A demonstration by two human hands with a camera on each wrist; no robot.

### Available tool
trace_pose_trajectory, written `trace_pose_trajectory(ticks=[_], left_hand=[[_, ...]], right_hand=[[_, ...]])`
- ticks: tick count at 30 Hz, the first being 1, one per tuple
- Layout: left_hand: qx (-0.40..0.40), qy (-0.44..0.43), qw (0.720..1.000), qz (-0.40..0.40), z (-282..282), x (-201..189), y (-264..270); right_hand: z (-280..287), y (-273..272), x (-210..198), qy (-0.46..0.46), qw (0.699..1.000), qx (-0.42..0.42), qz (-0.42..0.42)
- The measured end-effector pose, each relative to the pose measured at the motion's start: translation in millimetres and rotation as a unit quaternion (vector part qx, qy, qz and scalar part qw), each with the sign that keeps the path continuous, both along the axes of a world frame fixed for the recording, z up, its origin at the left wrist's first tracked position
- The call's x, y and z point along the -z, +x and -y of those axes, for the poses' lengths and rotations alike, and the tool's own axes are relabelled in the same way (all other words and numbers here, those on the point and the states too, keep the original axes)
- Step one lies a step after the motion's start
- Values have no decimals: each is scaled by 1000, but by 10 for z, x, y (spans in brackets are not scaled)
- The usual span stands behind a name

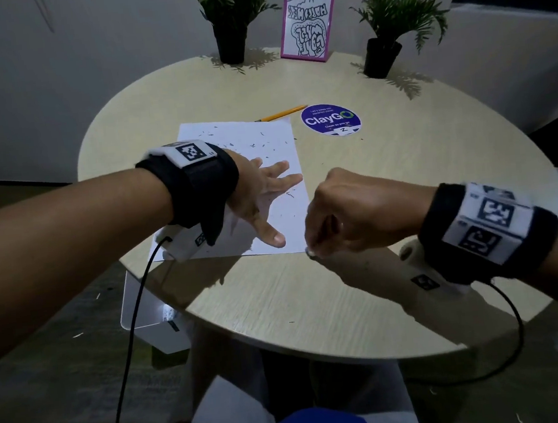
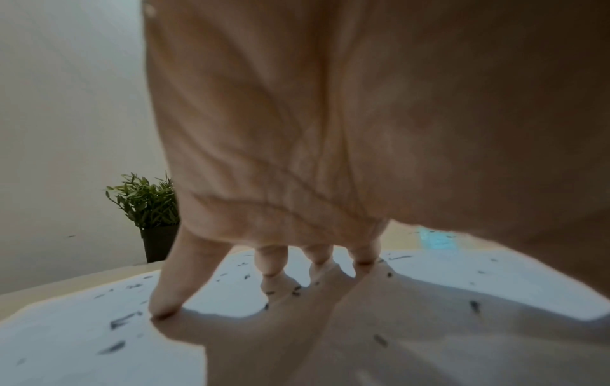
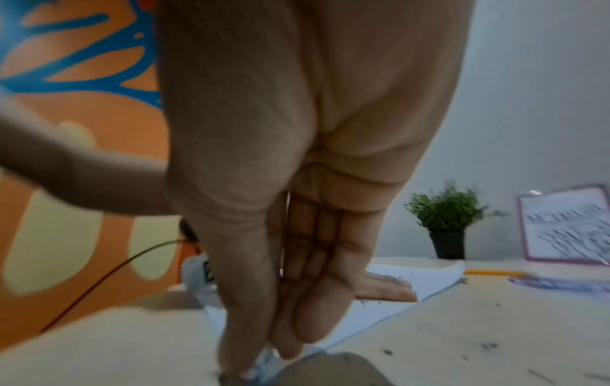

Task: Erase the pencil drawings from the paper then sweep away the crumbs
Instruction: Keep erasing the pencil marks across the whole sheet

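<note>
A round pale-wood table (image 1: 363, 285) stands against a plain wall, with two potted plants (image 1: 230, 18), a pink-framed sign (image 1: 307, 19), a yellow pencil (image 1: 281, 113) and a round ClayGO sticker (image 1: 331, 119) at its far side. The paper (image 1: 274, 143) lies left of centre, its near edge close to the table's near rim, and dark eraser crumbs (image 1: 257, 144) are scattered over most of it, with a few more on the bare wood to its right.

No pencil lines stand out on the sheet, so you are likely at the sweeping stage. Your left hand (image 1: 262, 196) lies flat on the sheet with the fingers spread and straight, the fingertips (image 2: 165, 310) pressing down; it holds nothing. Keep that pressure even so the paper cannot slide.

Your right hand (image 1: 349, 214) sits at the sheet's near right corner, fingers curled and pinching the corner between thumb and fingertips (image 3: 290, 350); the wrist view shows the corner lifted a little. Something small and pale shows at the fingertips in the head view, but what it is cannot be told.

If you mean to tip the crumbs off, lift slowly and keep the sheet gently bowed so they roll one way and do not scatter across the wood. The loose crumbs on the table need their own pass with the edge of your hand.
</note>
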State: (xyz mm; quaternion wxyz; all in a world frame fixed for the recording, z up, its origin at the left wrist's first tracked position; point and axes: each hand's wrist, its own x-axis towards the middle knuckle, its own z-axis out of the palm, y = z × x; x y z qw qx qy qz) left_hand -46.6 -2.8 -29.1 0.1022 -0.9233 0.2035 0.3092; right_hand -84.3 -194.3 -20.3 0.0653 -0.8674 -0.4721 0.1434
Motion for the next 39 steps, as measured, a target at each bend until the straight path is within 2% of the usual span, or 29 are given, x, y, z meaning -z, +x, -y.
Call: trace_pose_trajectory(ticks=[4, 7, 10, 13, 17, 19, 22, 25, 31, 35, 39], left_hand=[[3, 6, 1000, 8, 10, 4, 8], [-4, 10, 1000, 6, 15, -3, 5], [-4, 13, 1000, 3, 25, -18, 16], [-4, 16, 1000, 5, 28, -15, 16], [-5, 11, 1000, 4, 0, 34, 33], [-7, 7, 1000, 3, -1, 17, 32], [-14, 7, 1000, 4, 24, -25, 2], [-9, 17, 1000, 8, 37, -17, 6], [-13, 8, 1000, -5, 15, -6, 7], [3, 5, 1000, -1, 38, -30, -18], [-9, 1, 1000, -3, 10, -27, -33]], right_hand=[[22, 361, -45, 61, 993, 82, 58], [-73, 562, -47, 49, 988, 122, 81], [-164, 518, 18, 28, 989, 116, 89], [-83, 347, 137, 25, 991, 75, 106], [44, 120, 41, -18, 998, 42, 41], [-13, 201, -35, -14, 998, 53, 43], [-135, 407, -24, 12, 990, 101, 97], [-111, 372, 86, 24, 988, 125, 90], [-21, 60, -52, -22, 999, 48, 10], [-302, 138, -2, 18, 998, 26, 56], [-195, 48, 40, 26, 998, -13, 55]])
